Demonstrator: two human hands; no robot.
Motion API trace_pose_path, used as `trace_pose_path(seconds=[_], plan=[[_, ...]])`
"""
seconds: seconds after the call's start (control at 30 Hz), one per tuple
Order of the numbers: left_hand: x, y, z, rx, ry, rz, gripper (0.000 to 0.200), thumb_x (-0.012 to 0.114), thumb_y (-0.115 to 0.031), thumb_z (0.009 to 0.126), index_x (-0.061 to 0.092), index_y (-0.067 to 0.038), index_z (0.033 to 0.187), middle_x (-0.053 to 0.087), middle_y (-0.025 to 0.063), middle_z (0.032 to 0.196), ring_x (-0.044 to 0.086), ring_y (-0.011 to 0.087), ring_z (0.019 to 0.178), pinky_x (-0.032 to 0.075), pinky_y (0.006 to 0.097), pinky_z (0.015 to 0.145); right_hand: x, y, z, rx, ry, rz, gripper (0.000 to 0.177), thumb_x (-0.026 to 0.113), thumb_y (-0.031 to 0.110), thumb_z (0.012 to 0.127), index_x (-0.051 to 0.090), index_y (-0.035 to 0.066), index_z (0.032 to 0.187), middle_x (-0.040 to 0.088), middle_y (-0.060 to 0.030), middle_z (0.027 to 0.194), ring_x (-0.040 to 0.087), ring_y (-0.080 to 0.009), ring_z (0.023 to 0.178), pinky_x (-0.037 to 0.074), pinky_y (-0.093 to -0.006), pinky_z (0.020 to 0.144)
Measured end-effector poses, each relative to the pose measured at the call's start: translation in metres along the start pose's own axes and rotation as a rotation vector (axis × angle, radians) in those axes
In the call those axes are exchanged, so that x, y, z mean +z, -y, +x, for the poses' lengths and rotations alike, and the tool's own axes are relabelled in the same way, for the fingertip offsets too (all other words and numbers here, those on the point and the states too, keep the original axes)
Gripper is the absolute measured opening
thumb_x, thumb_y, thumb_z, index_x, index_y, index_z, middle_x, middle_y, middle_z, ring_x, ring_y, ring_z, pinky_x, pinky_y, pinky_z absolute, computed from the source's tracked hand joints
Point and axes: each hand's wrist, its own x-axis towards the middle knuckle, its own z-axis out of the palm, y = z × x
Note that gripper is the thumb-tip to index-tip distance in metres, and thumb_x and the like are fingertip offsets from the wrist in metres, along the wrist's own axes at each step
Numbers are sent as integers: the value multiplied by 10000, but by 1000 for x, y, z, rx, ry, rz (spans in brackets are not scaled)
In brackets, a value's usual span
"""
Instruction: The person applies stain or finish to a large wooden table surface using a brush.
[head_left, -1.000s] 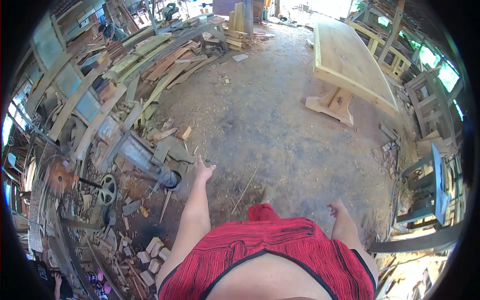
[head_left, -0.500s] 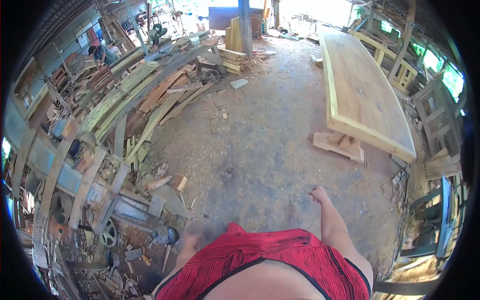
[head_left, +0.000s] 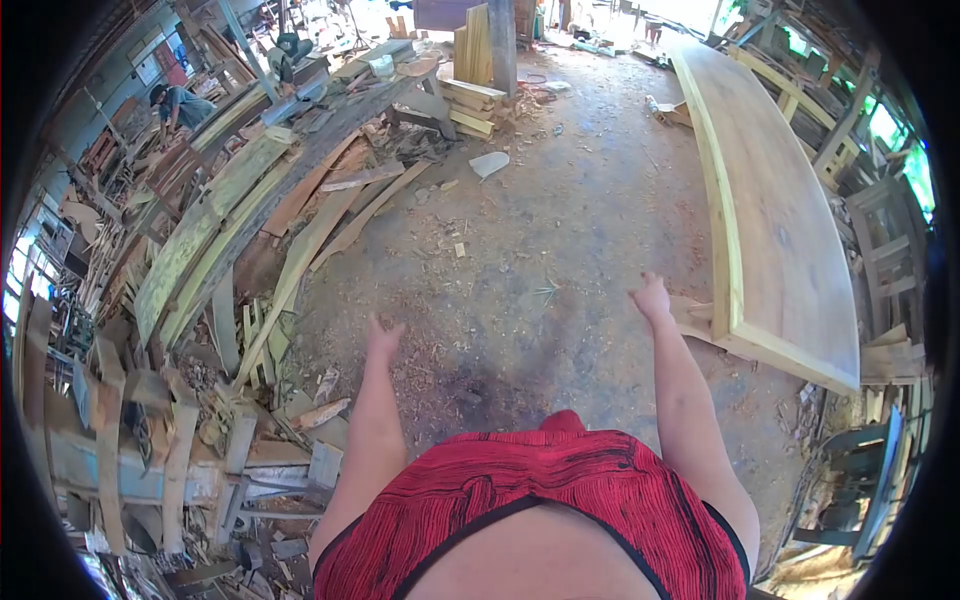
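Note:
My left hand point(head_left: 384, 338) is held out over the dusty floor point(head_left: 500, 270), thumb and fingers apart, with nothing in it. Long wooden boards point(head_left: 290, 275) lean to the left of it. On the other side, my right hand point(head_left: 652, 296) reaches forward with its fingers parted, also holding nothing. Nearest to that hand is a large wooden tabletop point(head_left: 790, 220) with a thick pale edge. A wooden foot point(head_left: 693, 315) shows under the tabletop, just beyond my right hand; in the picture they overlap, and no touch can be made out.
Stacked planks point(head_left: 470, 105) stand by a post point(head_left: 502, 50) ahead. A pale flat piece point(head_left: 489, 164) lies on the floor. Scrap wood and curved pieces point(head_left: 180, 450) crowd the left. A person point(head_left: 180, 108) bends over work at far left. Wooden frames point(head_left: 890, 260) line the right.
I have moved forward, and the tabletop sits closer on my right. Both hands have risen and stretched forward; the left, blurred low down before, now shows clearly.

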Motion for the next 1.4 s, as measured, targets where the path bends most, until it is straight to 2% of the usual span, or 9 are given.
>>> trace_pose_path(seconds=[0.17,0.37,0.57,0.63,0.87,1.03,1.07,1.17,1.4], plan=[[74,-130,132,182,13,227,997,751,-323,711,134,-78,1456,261,271,1437,285,404,1325,253,429,1097,10,12,138,61,14,40,663,709,259,733,428,104,1314,461,-231,1280,513,-372,1143,452,-424,934],[144,-104,221,-150,212,336,1094,793,-369,648,116,-89,1461,238,246,1463,258,371,1352,258,421,1103,49,-28,284,243,285,-114,748,755,228,672,431,22,1313,541,-245,1229,526,-360,1146,439,-410,957],[195,37,252,-419,115,147,1125,785,-391,658,78,-53,1465,282,237,1450,275,348,1353,231,390,1119,45,47,475,78,330,-65,742,705,261,721,389,47,1358,488,-206,1312,470,-327,1225,414,-400,1000],[207,27,284,-487,216,504,1071,771,-339,684,95,-50,1463,344,245,1414,371,347,1297,269,391,1097,48,92,528,-38,272,-33,721,702,278,724,411,59,1347,496,-204,1304,474,-324,1220,413,-400,995],[170,37,336,-423,264,-131,1010,765,-264,686,146,-30,1450,410,249,1359,432,331,1235,338,412,1038,94,204,675,-196,339,-8,662,711,273,724,469,89,1311,547,-188,1250,527,-325,1154,429,-406,967],[209,-94,554,-323,293,-609,969,760,-210,687,183,-17,1440,458,251,1320,475,319,1191,387,427,995,124,231,788,-76,539,-144,635,741,220,702,504,46,1264,664,-169,876,641,-246,607,522,-377,596],[230,-123,618,-613,59,-262,928,762,-214,684,240,-37,1431,521,232,1259,502,325,1165,412,427,968,135,234,808,-68,552,-140,635,741,220,702,504,46,1264,664,-169,876,641,-246,607,522,-377,596],[226,-203,765,-310,149,187,937,768,-309,683,260,-69,1433,465,240,1325,475,344,1214,403,404,989,163,229,872,-93,418,-16,624,739,230,712,504,55,1264,668,-165,852,640,-249,605,514,-376,573],[224,-364,984,-48,60,-31,927,752,-328,702,252,-12,1415,428,253,1351,430,333,1256,350,376,1031,160,301,986,15,594,-86,571,723,224,725,530,67,1240,663,-179,912,639,-256,587,518,-367,584]])
